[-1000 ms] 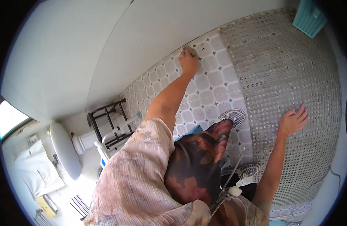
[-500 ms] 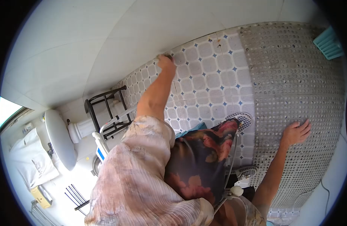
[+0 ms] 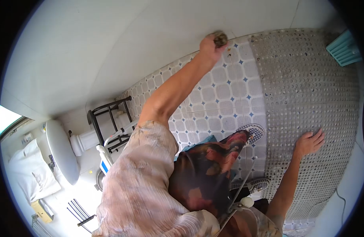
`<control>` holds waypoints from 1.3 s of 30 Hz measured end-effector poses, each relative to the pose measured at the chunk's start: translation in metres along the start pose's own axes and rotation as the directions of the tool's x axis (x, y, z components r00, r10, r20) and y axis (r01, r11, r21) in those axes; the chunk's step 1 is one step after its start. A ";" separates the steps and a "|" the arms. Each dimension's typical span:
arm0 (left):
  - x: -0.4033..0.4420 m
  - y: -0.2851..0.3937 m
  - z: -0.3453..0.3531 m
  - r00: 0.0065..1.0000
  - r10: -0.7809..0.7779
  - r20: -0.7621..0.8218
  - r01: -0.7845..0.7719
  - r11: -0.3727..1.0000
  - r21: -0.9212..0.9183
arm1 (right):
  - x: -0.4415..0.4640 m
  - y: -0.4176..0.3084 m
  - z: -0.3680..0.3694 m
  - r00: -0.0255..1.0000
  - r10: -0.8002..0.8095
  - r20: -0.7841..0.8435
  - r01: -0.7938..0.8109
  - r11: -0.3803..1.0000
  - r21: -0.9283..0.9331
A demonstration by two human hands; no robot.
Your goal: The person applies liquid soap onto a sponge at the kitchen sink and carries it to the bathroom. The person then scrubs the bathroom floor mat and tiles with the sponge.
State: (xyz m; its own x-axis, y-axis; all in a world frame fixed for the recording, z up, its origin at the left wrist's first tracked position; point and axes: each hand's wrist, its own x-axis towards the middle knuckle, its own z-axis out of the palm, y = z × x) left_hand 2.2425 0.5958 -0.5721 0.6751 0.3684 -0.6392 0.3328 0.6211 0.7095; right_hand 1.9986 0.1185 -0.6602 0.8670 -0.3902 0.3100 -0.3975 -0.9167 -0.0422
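My left hand (image 3: 209, 48) reaches far out to the foot of the white wall (image 3: 158, 35), fingers closed round a round, brownish-grey scouring pad (image 3: 220, 39), which looks like steel wool. The pad is against the wall's lower edge, where it meets the patterned floor tiles (image 3: 217, 87). Resting on the grey perforated mat (image 3: 308, 79), my right hand (image 3: 309, 143) has its fingers spread and holds nothing.
A teal plastic basket (image 3: 345, 49) sits at the mat's far right corner. On the left are a black metal frame (image 3: 110, 118), a white basin (image 3: 61, 152) and a hanging white cloth (image 3: 33, 170). A checked shoe (image 3: 253, 132) stands on the tiles.
My left hand has moved to the right along the foot of the wall, and the scouring pad now shows more clearly. My right hand has stayed nearly in place on the mat.
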 end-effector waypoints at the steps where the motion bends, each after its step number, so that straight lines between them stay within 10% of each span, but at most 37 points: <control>1: -0.015 0.000 0.015 0.994 -0.105 -0.022 0.100 0.982 -0.162 | 0.000 0.001 0.000 1.000 -0.005 -0.011 0.005 1.000 0.007; 2: -0.021 0.002 0.010 0.995 0.102 0.014 -0.099 0.903 0.417 | 0.000 0.002 0.000 1.000 -0.009 -0.018 0.009 1.000 0.012; 3: -0.026 0.013 0.005 0.960 0.198 0.197 -0.270 0.477 0.836 | -0.001 0.002 0.001 1.000 -0.007 -0.011 0.007 1.000 0.001; 4: -0.029 0.023 -0.001 0.883 0.285 0.372 -0.348 -0.134 0.928 | -0.001 0.003 0.003 1.000 -0.005 -0.009 0.005 1.000 -0.009; 6: -0.030 0.036 -0.025 0.857 0.308 0.414 -0.288 -0.379 0.879 | 0.000 0.006 0.004 1.000 -0.004 -0.008 0.004 1.000 -0.016; 7: -0.029 0.043 -0.041 0.880 0.352 0.319 -0.236 -0.258 0.937 | 0.001 0.004 0.004 1.000 -0.008 -0.010 0.008 1.000 -0.011; 8: -0.039 0.052 -0.038 0.923 0.382 0.044 -0.160 0.279 0.947 | -0.001 0.005 0.002 1.000 -0.012 -0.007 0.012 1.000 -0.009; 9: -0.046 0.061 -0.031 0.907 0.369 -0.202 -0.197 0.798 0.570 | -0.002 0.006 0.001 1.000 -0.009 -0.013 0.009 1.000 -0.008; 10: -0.058 0.070 -0.021 0.897 0.207 -0.390 -0.244 0.968 -0.049 | -0.003 0.006 0.001 1.000 -0.008 -0.020 0.008 1.000 -0.004; 16: -0.089 0.090 -0.012 0.843 0.473 -0.255 -0.454 0.881 0.133 | -0.002 0.005 0.005 0.999 0.034 0.015 -0.034 0.999 0.034; 22: 0.065 0.045 -0.146 0.862 0.007 -0.508 -0.108 0.980 -0.169 | -0.001 -0.001 -0.004 0.996 0.077 0.037 -0.077 0.997 0.007; 25: 0.077 0.027 -0.147 0.878 0.043 -0.476 0.051 0.982 0.184 | 0.001 -0.001 -0.003 0.997 0.079 0.022 -0.079 0.997 0.014; 28: 0.081 0.007 -0.134 0.959 0.182 -0.218 0.146 0.342 0.928 | -0.001 0.000 -0.002 0.997 0.071 0.001 -0.071 0.997 0.016; 30: 0.076 -0.006 -0.110 0.983 0.166 0.076 -0.035 -0.235 0.971 | 0.001 0.000 0.000 0.998 0.051 -0.021 -0.051 0.998 0.027; 32: 0.029 -0.015 -0.059 0.843 0.182 0.506 -0.439 -0.312 0.843 | 0.001 0.001 0.001 0.999 0.023 -0.046 -0.021 0.999 0.046; 34: 0.045 -0.047 -0.031 0.820 0.249 0.515 -0.530 -0.009 0.848 | 0.000 -0.001 -0.001 0.999 0.019 -0.031 -0.018 1.000 0.017; 39: 0.012 -0.058 0.024 0.808 0.291 0.513 -0.500 -0.121 0.857 | 0.001 0.002 0.001 1.000 0.018 0.015 -0.019 0.999 0.042</control>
State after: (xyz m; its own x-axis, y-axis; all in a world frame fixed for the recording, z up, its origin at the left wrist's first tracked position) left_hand 2.2470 0.5472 -0.6138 0.9797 0.1240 -0.1576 0.1865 -0.8523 0.4887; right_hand 1.9990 0.1160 -0.6609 0.8640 -0.4079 0.2952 -0.4007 -0.9120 -0.0875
